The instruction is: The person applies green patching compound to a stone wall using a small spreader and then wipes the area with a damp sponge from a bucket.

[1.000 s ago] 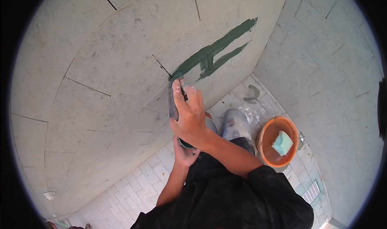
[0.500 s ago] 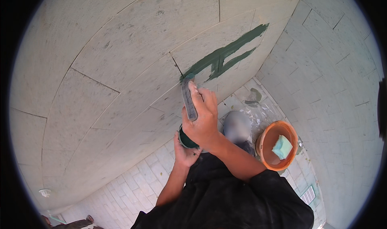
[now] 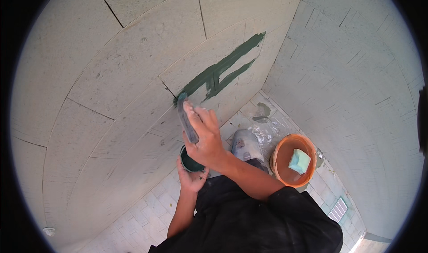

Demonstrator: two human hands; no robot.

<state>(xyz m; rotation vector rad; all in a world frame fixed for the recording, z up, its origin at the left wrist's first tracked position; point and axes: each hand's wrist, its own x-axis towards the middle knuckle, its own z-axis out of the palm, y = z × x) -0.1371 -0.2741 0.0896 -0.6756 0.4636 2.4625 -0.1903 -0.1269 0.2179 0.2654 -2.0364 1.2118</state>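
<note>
My right hand grips a flat grey rubber-like spreader. The tip of this blade rests on the light tiled wall, at the lower left end of a dark green smear of paste. The smear runs along the tile joints in a long band with a shorter branch. Just below, my left hand holds a small round bowl from underneath, and dark green paste shows inside. My right hand and forearm hide part of the bowl.
On the floor to my right stands an orange bucket with brownish water and a pale green sponge. Beside it lie clear plastic sheet and a rounded grey, stained shape. A floor drain grate sits farther right. A second tiled wall rises there.
The view has shifted, so wall, bucket and hands appear farther left. The spreader's tip stays at the lower left end of the green smear. Both hands keep their hold.
</note>
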